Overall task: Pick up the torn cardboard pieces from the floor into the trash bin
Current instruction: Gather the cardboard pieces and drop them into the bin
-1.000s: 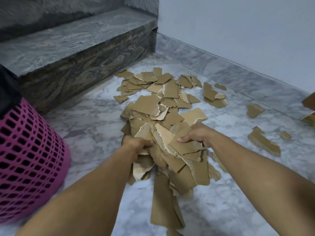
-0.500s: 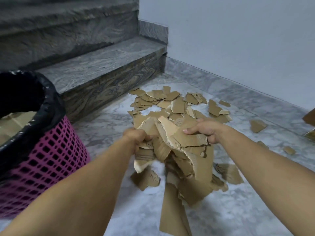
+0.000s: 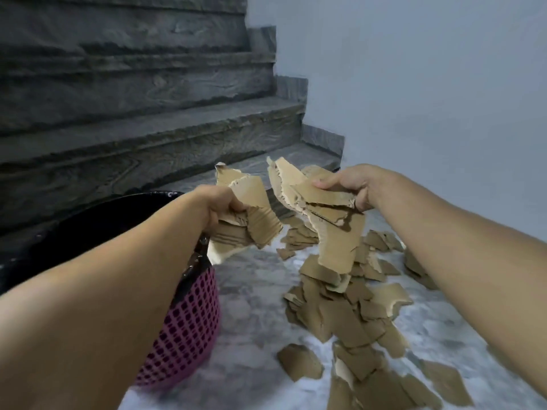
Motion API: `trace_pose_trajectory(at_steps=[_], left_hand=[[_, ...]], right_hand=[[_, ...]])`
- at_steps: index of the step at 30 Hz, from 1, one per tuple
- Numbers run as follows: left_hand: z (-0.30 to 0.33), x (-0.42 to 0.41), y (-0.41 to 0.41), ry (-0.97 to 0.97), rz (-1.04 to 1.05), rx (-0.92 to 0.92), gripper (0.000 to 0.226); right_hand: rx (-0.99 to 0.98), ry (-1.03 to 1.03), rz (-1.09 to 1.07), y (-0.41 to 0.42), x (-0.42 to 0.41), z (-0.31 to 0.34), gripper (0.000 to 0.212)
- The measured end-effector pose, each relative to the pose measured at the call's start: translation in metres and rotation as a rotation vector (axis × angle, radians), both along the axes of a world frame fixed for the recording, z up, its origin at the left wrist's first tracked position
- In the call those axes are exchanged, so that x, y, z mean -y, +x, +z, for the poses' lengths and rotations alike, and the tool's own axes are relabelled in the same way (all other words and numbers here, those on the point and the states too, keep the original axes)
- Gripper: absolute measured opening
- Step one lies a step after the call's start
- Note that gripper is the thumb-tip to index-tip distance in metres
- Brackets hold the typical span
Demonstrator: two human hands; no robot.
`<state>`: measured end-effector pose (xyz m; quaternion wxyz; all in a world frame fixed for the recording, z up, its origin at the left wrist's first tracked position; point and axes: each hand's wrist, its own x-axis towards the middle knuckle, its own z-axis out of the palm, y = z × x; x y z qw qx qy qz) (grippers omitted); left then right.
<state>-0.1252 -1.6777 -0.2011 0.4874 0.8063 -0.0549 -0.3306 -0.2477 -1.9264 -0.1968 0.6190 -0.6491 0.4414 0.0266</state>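
My left hand [image 3: 217, 207] is closed on a bunch of torn brown cardboard pieces [image 3: 251, 214], held up beside the rim of the trash bin [image 3: 189, 321]. The bin is a pink mesh basket lined with a black bag, at lower left, partly hidden by my left forearm. My right hand [image 3: 352, 184] grips a second bunch of cardboard pieces [image 3: 331, 220], lifted above the floor to the right of the bin. A pile of several torn cardboard pieces [image 3: 349, 309] stays spread on the marble floor below my right hand.
Dark stone stairs [image 3: 133, 119] rise behind the bin at upper left. A pale blue wall [image 3: 429, 84] stands on the right. Loose cardboard scraps [image 3: 299, 362] lie on the white marble floor [image 3: 251, 291] between the bin and the pile.
Both hands have lifted their cardboard bunches off the pile and swung left and up toward the bin. Some pieces dropped back onto the floor. The view has tilted up.
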Motion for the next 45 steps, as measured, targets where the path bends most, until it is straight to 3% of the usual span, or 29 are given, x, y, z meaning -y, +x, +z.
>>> trace_pose_trajectory(at_steps=[4, 7, 8, 10, 11, 16, 20, 22, 24, 26, 29, 31, 36, 38, 41, 45], left_hand=[[0.042, -0.055, 0.024, 0.04, 0.04, 0.013, 0.022], [0.058, -0.102, 0.041, 0.098, 0.098, 0.046, 0.022], [0.059, -0.116, 0.046, 0.122, 0.115, 0.044, 0.021], [0.059, -0.145, 0.053, 0.164, 0.149, 0.042, 0.019], [0.055, -0.156, 0.056, 0.168, 0.173, 0.033, 0.02], [0.024, -0.192, 0.061, 0.242, 0.208, -0.027, 0.012], [0.005, -0.195, 0.056, 0.401, 0.143, 0.124, 0.021], [0.004, -0.189, 0.06, 0.422, 0.182, 0.259, 0.026], [0.005, -0.171, 0.069, 0.366, 0.237, 0.409, 0.025], [0.003, -0.139, 0.068, 0.274, 0.211, 0.443, 0.028], [-0.005, -0.083, 0.048, 0.122, 0.063, 0.454, 0.019], [-0.017, -0.043, 0.028, 0.083, -0.05, 0.479, 0.017], [-0.045, 0.016, -0.006, 0.194, -0.259, 0.779, 0.014], [-0.07, 0.042, -0.025, 0.251, -0.38, 0.745, 0.016], [-0.117, 0.068, -0.047, 0.363, -0.529, 0.497, 0.03], [-0.185, 0.09, -0.078, 0.506, -0.648, 0.325, 0.049]], right_hand=[[0.047, 0.028, 0.092, 0.05, -0.052, 0.032, 0.096], [0.107, 0.021, 0.109, 0.1, -0.1, 0.038, 0.112], [0.124, 0.032, 0.14, 0.1, -0.131, 0.046, 0.094], [0.193, 0.021, 0.186, 0.114, -0.179, 0.05, 0.03], [0.214, 0.015, 0.207, 0.117, -0.199, 0.05, 0.014], [0.171, 0.026, 0.263, 0.144, -0.251, 0.017, 0.004], [0.014, -0.163, 0.392, 0.149, -0.254, 0.003, 0.015], [0.053, -0.208, 0.365, 0.152, -0.241, 0.009, 0.011], [0.109, -0.214, 0.337, 0.148, -0.216, 0.014, 0.02], [0.135, -0.231, 0.299, 0.129, -0.183, 0.014, 0.019], [0.06, -0.263, 0.299, 0.093, -0.135, 0.006, 0.008], [-0.003, -0.266, 0.283, 0.064, -0.099, -0.007, 0.013], [-0.119, -0.212, 0.201, -0.002, -0.036, -0.063, 0.012], [-0.186, -0.192, 0.149, -0.039, -0.01, -0.096, 0.01], [-0.307, -0.207, 0.112, -0.086, 0.014, -0.137, 0.014], [-0.527, -0.254, 0.105, -0.143, 0.028, -0.185, 0.053]])
